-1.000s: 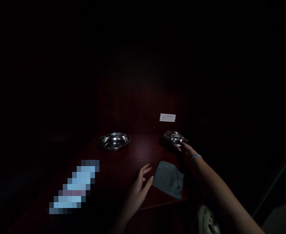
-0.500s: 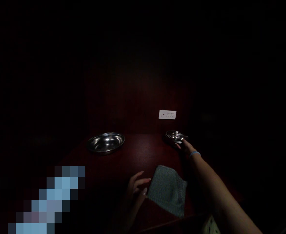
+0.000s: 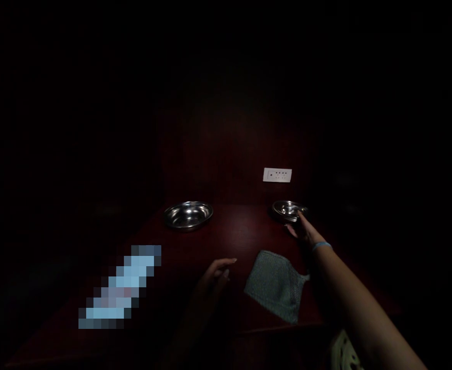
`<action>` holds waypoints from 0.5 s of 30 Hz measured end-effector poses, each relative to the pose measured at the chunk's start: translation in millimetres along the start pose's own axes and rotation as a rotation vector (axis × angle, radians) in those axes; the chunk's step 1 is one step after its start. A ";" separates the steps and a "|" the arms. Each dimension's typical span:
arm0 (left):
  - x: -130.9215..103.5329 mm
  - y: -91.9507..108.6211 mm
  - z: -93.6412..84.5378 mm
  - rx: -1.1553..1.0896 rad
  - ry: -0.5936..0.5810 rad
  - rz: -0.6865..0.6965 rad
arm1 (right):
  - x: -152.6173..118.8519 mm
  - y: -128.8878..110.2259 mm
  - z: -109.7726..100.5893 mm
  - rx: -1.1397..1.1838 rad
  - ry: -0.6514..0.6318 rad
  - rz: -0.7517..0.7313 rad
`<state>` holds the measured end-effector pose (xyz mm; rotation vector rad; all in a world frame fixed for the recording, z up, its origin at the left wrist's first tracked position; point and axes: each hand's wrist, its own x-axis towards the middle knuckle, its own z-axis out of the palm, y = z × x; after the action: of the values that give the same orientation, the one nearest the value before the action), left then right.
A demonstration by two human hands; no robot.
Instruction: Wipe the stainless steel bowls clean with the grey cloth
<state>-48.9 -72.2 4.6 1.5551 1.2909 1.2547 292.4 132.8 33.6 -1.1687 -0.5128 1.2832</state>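
Observation:
My right hand [image 3: 304, 229] is at the near right side of a round steel dish [image 3: 286, 209] at the back right of the dark red table. Its thumb overlaps the rim and its fingers are spread below, apart from the thumb; whether they touch the dish I cannot tell. My left hand [image 3: 216, 271] is open over the table's front part, fingers stretched towards the right and holding nothing. Between my hands and nearer the front edge, a grey-green cloth [image 3: 274, 285] lies spread. The left wrist fades into the dark.
A larger steel dish [image 3: 188, 218] stands at the back left. A blurred-out light blue oblong [image 3: 124, 288] lies on the left of the tabletop [image 3: 236, 241]. A white socket panel [image 3: 277, 175] is on the back wall. Surroundings are very dark.
The view has shifted, so the things appear further right and slightly higher. My left hand has moved away from the cloth's left edge. My right hand's fingers have loosened from the small dish.

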 end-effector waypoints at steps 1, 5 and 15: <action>2.8 6.1 -5.8 0.026 0.008 0.009 | -7.2 2.1 2.3 0.015 -0.003 0.037; 42.9 33.8 -37.4 0.213 0.005 0.179 | -49.1 10.0 18.0 0.106 0.060 -0.024; 157.1 34.7 -99.1 1.021 0.005 0.221 | -163.5 53.1 66.2 -0.193 -0.108 -0.396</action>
<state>-134.3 69.5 96.0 2.4267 1.9557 0.7010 166.5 1.0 60.1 -1.0910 -0.9156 0.9718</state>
